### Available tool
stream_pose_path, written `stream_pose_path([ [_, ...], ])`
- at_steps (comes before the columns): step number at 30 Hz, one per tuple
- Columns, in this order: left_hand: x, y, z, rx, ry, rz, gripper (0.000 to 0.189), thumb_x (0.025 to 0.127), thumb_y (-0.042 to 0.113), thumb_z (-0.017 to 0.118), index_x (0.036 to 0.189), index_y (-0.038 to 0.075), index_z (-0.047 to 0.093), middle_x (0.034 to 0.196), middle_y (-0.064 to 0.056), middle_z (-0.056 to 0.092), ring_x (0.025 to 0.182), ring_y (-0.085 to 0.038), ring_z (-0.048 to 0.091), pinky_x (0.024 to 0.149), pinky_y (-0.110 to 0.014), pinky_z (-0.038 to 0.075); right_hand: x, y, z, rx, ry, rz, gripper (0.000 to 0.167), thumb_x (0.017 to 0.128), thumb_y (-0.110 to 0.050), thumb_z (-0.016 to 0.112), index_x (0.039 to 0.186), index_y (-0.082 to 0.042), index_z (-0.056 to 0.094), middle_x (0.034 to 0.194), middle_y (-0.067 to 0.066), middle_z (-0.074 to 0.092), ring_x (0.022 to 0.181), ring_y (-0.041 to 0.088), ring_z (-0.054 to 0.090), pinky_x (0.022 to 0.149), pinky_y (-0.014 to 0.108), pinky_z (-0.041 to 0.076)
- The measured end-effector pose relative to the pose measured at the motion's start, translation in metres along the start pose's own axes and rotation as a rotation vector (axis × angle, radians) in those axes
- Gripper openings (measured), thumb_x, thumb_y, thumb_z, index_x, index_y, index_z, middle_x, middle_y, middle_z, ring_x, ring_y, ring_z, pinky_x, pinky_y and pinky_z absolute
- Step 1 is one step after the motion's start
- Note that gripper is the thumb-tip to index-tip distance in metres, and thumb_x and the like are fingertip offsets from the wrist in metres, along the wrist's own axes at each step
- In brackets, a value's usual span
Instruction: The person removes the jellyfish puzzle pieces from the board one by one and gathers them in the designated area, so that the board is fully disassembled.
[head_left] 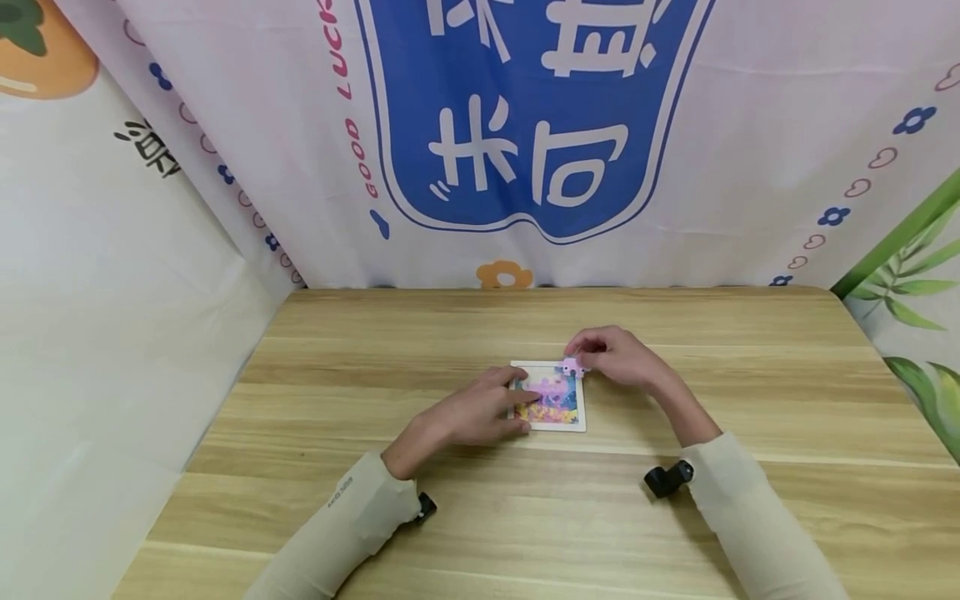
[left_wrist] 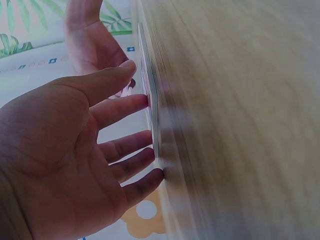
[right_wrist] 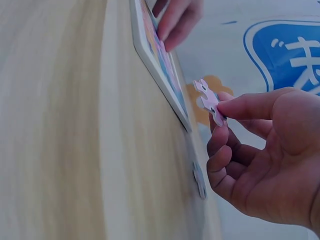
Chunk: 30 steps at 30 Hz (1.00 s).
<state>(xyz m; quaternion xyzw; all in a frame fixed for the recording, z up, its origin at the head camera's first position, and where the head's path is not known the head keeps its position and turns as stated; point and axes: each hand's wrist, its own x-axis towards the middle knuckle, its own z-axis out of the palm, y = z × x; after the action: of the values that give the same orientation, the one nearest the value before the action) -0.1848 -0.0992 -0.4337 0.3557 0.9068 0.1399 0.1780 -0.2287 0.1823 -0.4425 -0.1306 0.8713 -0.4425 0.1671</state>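
R hand (head_left: 618, 358) first: thumb and fingers (right_wrist: 219, 137) pinch a pink puzzle pc (head_left: 573, 367), cut edges showing, held up by the far R corner of the puzzle board (head_left: 547, 428); R wrist view has it clear of the board, raised off the worktop (head_left: 525, 517). Over to the L hand (head_left: 483, 408): fingers spread, one fingertip on the pic, others along the board's L side. And the board itself: flat, white-rimmed, pink, blue + yellow pic, approx. mid-worktop L to R, in from the far edge, well apart from both side edges. Another loose pc (right_wrist: 199, 181) lies on the worktop below the R hand, per R wrist cam, seen too edge-on to read. Next out, beige sleeves (head_left: 757, 508) on both arms, a blk wrist mount (head_left: 667, 479) at each cuff. Behind the worktop's far edge hangs a pale curtain (head_left: 262, 125) w/ a big blue shield print (head_left: 525, 200), plus an orange flower (head_left: 489, 275) just above that edge.
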Motion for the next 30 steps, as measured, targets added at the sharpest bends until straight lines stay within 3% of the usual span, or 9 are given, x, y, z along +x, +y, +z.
stream_pose_path([
  [10,-0.001,0.0,0.0,0.0,0.005,-0.005,0.053,0.108,0.04,0.067,0.155,0.018,0.059,0.17,-0.014,0.042,0.159,-0.032,0.037,0.13,-0.049,0.036,-0.014,0.01,-0.021,0.011,0.026,0.013,0.024,0.106,-0.012,0.061,0.125,-0.003,0.074,0.107,0.011,0.064,0.094,0.023,0.053,0.075,0.03,0.046],
  [30,-0.002,0.0,0.0,-0.013,-0.008,-0.025,0.054,0.108,0.043,0.064,0.157,0.021,0.058,0.171,-0.011,0.04,0.161,-0.03,0.034,0.131,-0.048,0.034,-0.034,0.038,-0.045,-0.03,0.057,0.049,0.022,0.107,-0.012,0.061,0.124,-0.004,0.074,0.113,0.013,0.065,0.1,0.026,0.053,0.081,0.031,0.047],
])
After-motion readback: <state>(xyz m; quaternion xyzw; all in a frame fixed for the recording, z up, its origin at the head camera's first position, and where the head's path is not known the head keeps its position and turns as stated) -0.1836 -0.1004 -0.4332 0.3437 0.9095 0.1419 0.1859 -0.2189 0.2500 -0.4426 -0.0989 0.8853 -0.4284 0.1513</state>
